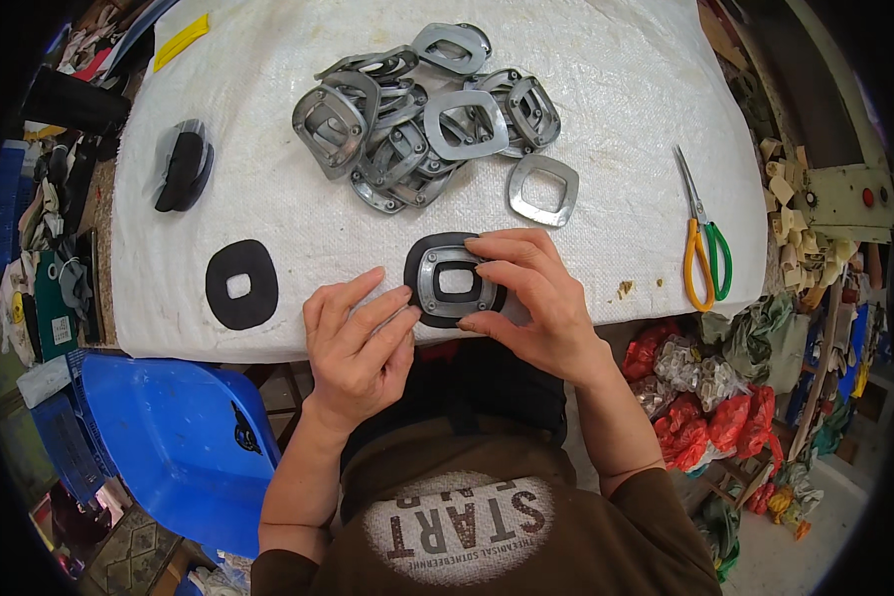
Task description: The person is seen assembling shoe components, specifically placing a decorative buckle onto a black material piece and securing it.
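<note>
Near the table's front edge a grey metal frame (428,281) with rounded corners lies on a black pad (414,260) that has a square hole. My right hand (536,303) grips the frame's right side, fingers on the upper part and thumb at the lower edge, covering that side of the pad. My left hand (361,343) holds nothing; its fingers are stretched out, and the tips rest at the pad's left edge. A second black pad (223,294) with a square hole lies flat farther left. A loose metal frame (568,192) sits just beyond my right hand.
A heap of metal frames (397,149) covers the table's far middle. Scissors (700,238) with orange and green handles lie at right. Black pieces in a clear wrap (183,169) and a yellow strip (181,43) are at left. A blue tub (169,437) stands below the left front edge.
</note>
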Demonstrator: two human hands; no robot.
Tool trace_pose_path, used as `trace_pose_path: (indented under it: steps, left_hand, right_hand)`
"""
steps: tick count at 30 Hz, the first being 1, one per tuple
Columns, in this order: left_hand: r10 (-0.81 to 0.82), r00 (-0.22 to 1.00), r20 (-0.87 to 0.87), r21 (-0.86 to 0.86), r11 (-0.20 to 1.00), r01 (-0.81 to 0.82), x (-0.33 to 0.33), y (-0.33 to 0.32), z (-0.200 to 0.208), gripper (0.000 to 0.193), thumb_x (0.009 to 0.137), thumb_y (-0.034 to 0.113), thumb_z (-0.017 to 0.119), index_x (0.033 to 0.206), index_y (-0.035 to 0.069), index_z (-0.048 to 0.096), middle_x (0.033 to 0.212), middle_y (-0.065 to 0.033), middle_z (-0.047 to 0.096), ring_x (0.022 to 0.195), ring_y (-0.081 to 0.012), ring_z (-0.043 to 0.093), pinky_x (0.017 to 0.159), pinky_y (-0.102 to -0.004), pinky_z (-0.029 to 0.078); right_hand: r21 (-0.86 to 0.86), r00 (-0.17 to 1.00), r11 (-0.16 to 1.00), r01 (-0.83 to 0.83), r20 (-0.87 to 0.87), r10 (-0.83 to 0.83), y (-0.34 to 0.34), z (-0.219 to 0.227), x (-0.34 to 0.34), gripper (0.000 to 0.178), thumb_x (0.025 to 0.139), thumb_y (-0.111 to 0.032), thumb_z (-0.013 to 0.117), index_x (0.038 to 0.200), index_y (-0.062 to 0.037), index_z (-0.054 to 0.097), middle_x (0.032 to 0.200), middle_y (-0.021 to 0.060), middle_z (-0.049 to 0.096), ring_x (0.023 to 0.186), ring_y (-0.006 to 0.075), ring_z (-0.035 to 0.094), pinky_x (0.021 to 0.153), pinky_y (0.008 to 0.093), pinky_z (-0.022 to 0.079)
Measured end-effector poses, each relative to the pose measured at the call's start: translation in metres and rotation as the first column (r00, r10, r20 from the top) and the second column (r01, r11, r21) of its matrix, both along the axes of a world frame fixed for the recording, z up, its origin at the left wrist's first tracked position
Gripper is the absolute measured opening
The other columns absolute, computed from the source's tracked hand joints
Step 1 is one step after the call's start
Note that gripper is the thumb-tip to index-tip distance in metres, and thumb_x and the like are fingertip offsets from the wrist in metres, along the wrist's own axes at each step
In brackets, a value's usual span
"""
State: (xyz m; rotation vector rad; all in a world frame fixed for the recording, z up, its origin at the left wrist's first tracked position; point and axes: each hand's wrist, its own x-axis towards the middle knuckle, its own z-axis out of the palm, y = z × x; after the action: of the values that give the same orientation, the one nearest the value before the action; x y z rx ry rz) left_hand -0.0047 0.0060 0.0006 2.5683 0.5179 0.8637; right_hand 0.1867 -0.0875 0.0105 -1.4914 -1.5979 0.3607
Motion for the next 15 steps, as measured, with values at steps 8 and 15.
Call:
trace_pose_path:
  steps: [8, 15]
  left_hand:
    - [0.002, 1.000, 0.003, 0.003, 1.000, -0.002, 0.0005, -0.0001, -0.0004, 0.024, 0.061, 0.002, 0.063, 0.085, 0.007, 0.065, 0.097, -0.0035, 0.062, 0.099, -0.0250, 0.054, 0.080, -0.0378, 0.037]
    - [0.002, 1.000, -0.006, 0.005, 1.000, -0.002, -0.0001, -0.0003, 0.0002, 0.024, 0.062, 0.003, 0.063, 0.085, 0.006, 0.065, 0.098, -0.0035, 0.062, 0.100, -0.0252, 0.054, 0.081, -0.0385, 0.037]
  right_hand:
    - [-0.007, 1.000, 1.000, 0.003, 0.006, -0.002, 0.0000, 0.0000, 0.0004, 0.053, 0.053, -0.003, 0.078, 0.099, -0.0050, 0.050, 0.109, 0.0116, 0.057, 0.098, 0.0314, 0.053, 0.080, 0.0374, 0.046]
    - [-0.002, 1.000, 1.000, -0.006, 0.019, 0.006, 0.0007, 0.0001, 0.0003, 0.053, 0.053, -0.004, 0.078, 0.098, -0.0046, 0.050, 0.109, 0.0116, 0.057, 0.098, 0.0320, 0.053, 0.080, 0.0375, 0.046]
